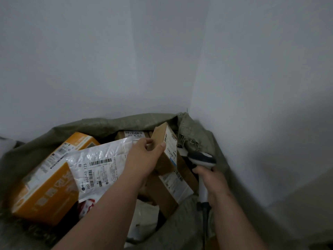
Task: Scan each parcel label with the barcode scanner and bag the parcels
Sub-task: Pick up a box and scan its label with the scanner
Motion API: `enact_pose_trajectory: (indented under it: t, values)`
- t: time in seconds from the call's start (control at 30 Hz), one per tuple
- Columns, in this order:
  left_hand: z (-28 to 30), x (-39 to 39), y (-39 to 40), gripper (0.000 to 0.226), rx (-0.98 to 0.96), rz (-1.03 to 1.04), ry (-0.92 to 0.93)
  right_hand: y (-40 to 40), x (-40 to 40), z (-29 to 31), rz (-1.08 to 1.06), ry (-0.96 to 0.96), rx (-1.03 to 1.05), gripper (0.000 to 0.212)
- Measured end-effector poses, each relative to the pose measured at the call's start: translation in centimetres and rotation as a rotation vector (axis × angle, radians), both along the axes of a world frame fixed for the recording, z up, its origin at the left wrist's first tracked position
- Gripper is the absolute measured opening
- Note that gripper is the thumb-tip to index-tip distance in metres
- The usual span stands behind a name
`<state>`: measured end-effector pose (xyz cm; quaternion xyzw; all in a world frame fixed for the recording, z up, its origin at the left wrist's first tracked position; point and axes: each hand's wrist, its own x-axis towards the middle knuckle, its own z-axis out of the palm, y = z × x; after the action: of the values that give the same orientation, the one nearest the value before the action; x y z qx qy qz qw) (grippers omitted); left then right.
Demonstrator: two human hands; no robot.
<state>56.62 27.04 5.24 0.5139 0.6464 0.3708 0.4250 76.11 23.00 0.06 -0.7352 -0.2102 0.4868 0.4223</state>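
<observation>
Plain pale walls met in a corner, and a grey-green woven sack slumped open against them, already crowded with parcels. The left hand had its grip clamped on a small brown box, thumb on the near edge, fingers behind, tilting its white label toward the scanner, probably so the code could be read before release. Just right of that grip, the right hand was curled tight round the handle of the barcode scanner, its head aimed up at the label. Left of the grip lay a white plastic mailer and an orange carton; below it, another labelled box.
</observation>
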Motion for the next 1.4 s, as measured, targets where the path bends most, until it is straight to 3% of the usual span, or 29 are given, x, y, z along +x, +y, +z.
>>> enact_pose_trajectory:
  t: [0.13,0.3,0.43,0.57,0.63,0.8,0.87,0.97,1.03,1.1,1.27,1.33,1.4]
  values:
    - [0.3,0.8,1.8,0.051,-0.07,0.008,0.024,1.6,1.1,-1.0,-0.01,0.098,-0.049,0.043]
    - [0.9,1.7,2.6,0.05,-0.107,-0.049,0.027,1.9,2.8,1.9,-0.23,0.137,0.15,0.019]
    - [1.7,3.0,2.7,0.019,-0.169,-0.203,0.022,2.0,3.8,6.4,-0.333,0.125,0.37,0.028]
    - [0.8,4.9,1.8,0.013,-0.288,-0.239,-0.058,1.5,3.6,10.5,-0.3,0.129,0.607,0.02]
    - [0.5,5.5,1.6,0.016,-0.277,-0.243,-0.008,0.8,3.3,12.2,-0.308,0.066,0.731,0.02]
    - [3.8,4.8,1.7,0.043,-0.17,-0.509,0.396,-0.3,3.1,16.0,-0.407,-0.13,0.983,0.022]
    - [6.0,4.1,1.4,0.055,-0.116,-0.485,0.408,0.2,3.5,17.2,-0.423,-0.206,1.034,0.021]
    - [8.2,2.7,-0.2,0.061,-0.076,-0.503,0.303,1.5,4.0,17.2,-0.274,-0.348,0.874,0.02]
    - [8.7,1.8,-1.8,0.061,-0.08,-0.663,0.356,1.7,3.8,15.3,-0.177,-0.345,0.613,0.033]
    - [8.1,1.5,-2.9,0.057,-0.101,-0.831,0.467,1.1,2.9,13.2,-0.135,-0.326,0.495,0.044]
    - [3.1,1.9,-6.4,0.049,-0.096,-0.986,0.929,-0.6,0.3,11.5,-0.124,-0.328,0.533,0.039]
    - [1.7,1.9,-7.9,0.047,-0.104,-0.98,0.916,-1.4,-0.3,12.0,-0.155,-0.375,0.574,0.02]
    - [0.9,2.0,-9.4,0.043,-0.087,-1.018,0.866,-2.3,-0.9,12.3,-0.18,-0.391,0.607,0.019]
